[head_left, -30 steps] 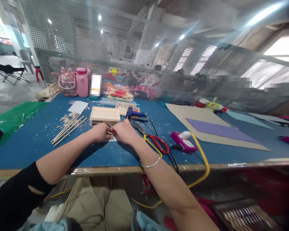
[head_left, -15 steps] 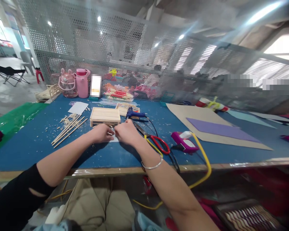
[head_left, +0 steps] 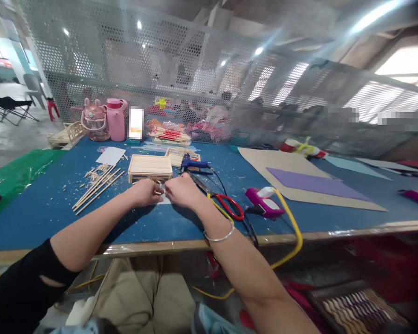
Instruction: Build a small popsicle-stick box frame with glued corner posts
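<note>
Close beside slatted wooden box point(head_left: 150, 166): left hand point(head_left: 146, 193), right hand point(head_left: 183, 189), curled grip, contents unclear.

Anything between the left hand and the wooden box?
Nothing visible: the wooden box sits just beyond the left hand; whether they touch is unclear. The blue glue gun lies right of the box, off that path.

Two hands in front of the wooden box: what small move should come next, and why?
Perhaps part them slightly to see better: the left hand and right hand are close together by a white piece before the wooden box, hiding whatever they may hold.
</note>
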The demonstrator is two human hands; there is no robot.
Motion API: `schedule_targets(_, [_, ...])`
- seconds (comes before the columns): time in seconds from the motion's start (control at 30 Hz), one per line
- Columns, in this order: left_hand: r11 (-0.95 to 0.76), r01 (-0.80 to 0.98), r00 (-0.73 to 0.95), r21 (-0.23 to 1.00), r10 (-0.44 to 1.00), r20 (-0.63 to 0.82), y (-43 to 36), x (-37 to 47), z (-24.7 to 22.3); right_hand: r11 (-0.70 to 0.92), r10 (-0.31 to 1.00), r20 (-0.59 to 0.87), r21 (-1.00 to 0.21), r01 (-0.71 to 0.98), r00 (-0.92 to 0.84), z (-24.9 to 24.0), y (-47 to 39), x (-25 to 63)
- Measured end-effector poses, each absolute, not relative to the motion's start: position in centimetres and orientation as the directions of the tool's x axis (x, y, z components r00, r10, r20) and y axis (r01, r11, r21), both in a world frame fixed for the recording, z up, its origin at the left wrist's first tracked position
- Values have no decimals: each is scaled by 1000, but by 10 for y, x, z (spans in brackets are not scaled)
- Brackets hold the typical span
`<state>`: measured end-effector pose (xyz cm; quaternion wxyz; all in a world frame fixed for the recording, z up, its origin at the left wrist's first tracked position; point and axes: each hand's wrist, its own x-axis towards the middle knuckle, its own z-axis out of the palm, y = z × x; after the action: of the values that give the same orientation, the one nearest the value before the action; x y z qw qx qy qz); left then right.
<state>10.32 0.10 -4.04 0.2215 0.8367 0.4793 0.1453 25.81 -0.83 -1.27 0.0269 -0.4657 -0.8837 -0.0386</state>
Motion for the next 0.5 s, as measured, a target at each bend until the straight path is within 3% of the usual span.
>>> schedule_targets(0.17, [-398,664,465,633,883,67,1,101,-35,558,830,138,-184,809,-541,-13,0,272])
schedule_targets(0.23, [-385,617,447,686,889,97,-1,99,-29,558,827,165,-364,746,-538,-14,4,276])
schedule_targets(0.37, [-279,415,426,866,901,86,-6,98,-20,446,814,235,-839,312,-531,-18,8,279])
schedule_targets(0.43, [-216,315,439,924,896,60,-8,98,-18,363,814,237,-920,147,-530,-19,8,278])
schedule_targets(0.5, [-193,270,466,943,884,47,-9,97,-18,316,816,220,-944,95,-534,-19,7,277])
